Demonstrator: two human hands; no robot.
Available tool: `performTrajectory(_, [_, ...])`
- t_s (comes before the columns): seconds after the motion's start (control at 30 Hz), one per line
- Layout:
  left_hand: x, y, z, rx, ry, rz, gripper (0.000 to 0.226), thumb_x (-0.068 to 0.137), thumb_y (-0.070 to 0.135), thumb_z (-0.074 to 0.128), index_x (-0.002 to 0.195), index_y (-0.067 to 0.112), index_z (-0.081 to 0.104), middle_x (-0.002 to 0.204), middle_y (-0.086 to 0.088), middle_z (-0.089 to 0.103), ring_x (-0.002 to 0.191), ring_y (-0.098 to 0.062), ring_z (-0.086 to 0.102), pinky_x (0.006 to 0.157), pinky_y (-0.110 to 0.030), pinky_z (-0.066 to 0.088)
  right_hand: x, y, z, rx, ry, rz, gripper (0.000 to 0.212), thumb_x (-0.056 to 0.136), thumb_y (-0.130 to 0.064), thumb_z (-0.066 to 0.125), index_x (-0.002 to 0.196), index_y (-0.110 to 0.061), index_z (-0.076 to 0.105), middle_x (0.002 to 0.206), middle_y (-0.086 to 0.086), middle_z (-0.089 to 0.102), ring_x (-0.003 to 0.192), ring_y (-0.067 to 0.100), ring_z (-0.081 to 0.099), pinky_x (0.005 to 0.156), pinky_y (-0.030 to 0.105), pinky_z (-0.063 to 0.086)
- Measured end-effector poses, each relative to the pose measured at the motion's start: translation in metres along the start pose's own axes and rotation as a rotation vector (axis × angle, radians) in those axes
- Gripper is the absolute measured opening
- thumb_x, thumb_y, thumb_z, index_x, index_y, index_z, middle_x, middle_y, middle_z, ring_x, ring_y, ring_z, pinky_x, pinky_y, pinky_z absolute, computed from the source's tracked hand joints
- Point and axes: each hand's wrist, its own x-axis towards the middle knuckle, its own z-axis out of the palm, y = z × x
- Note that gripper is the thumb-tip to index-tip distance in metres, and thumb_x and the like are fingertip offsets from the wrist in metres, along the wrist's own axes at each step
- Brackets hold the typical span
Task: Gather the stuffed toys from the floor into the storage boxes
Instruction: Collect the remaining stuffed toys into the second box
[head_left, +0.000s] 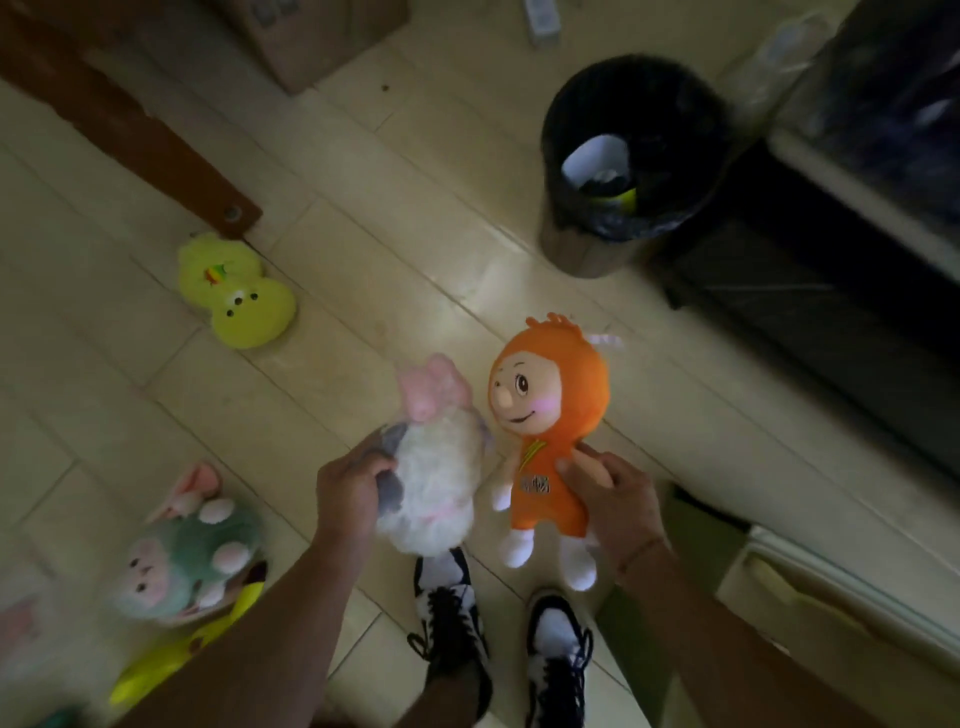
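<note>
Two toys held (three on floor): left hand (347, 488) fingers grip white plush (436, 493), right hand (615, 501) orange doll (550, 441).

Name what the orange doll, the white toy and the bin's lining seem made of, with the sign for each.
Orange doll: smooth, matte fabric, likely felt or short plush.
White toy: long fluffy pile; its outline looks fuzzy.
Bin's lining: thin black plastic bag, probably; crinkled, slightly shiny.
</note>
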Motion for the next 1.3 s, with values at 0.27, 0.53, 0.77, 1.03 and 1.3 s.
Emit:
performTrajectory(0.27, [-0.128,0.003,0.076,-0.075,-0.486,-0.053,0.053,0.083,-0.005,0.032,0.075,0.015,0.080,0.079,-0.002,0.076,0.070,-0.021,0.071,0.046,-0.018,0.051,-0.135,0.021,-0.177,0.093,0.163,0.023,0.038,0.063,-0.039,0.077,0.072,-0.006,0.061,0.066,0.006,0.068,0.062,0.016,0.060,0.060,0.036,0.050])
performTrajectory(0.53, [-0.206,-0.053,0.122,-0.366,-0.605,-0.098,0.055,0.091,0.009,0.021,0.128,0.007,0.062,0.123,-0.018,0.066,0.117,-0.035,0.060,0.097,-0.061,0.044,-0.209,0.136,-0.338,0.069,0.308,0.089,0.040,0.064,-0.038,0.067,0.080,-0.001,0.064,0.067,0.007,0.068,0.057,0.012,0.060,0.048,0.025,0.049])
performTrajectory(0.77, [-0.196,-0.090,0.081,-0.352,-0.879,-0.096,0.066,0.092,0.022,-0.011,0.154,0.008,0.004,0.161,-0.020,0.008,0.148,-0.036,-0.005,0.107,-0.045,-0.031,-0.167,0.214,-0.326,0.058,0.195,0.191,0.012,0.087,-0.023,0.068,0.091,-0.011,0.067,0.082,0.005,0.069,0.076,0.020,0.064,0.058,0.026,0.046])
performTrajectory(1.03, [-0.180,-0.085,0.068,-0.273,-0.836,-0.318,0.063,0.093,0.020,0.000,0.152,0.011,0.022,0.160,-0.014,0.018,0.142,-0.032,-0.015,0.112,-0.055,-0.023,-0.086,0.247,-0.261,0.126,0.230,0.350,0.052,0.085,-0.011,0.069,0.132,-0.010,0.047,0.132,0.001,0.051,0.119,0.021,0.050,0.093,0.027,0.038])
performTrajectory(1.3, [-0.210,-0.104,0.138,0.137,-0.883,-0.215,0.061,0.054,0.024,0.080,0.113,0.011,0.073,0.108,-0.012,0.072,0.093,-0.028,0.070,0.073,-0.035,0.055,-0.168,0.183,-0.285,0.328,0.062,-0.214,0.059,0.079,-0.064,0.059,0.124,-0.026,0.059,0.125,-0.001,0.063,0.119,0.015,0.058,0.089,0.034,0.052])
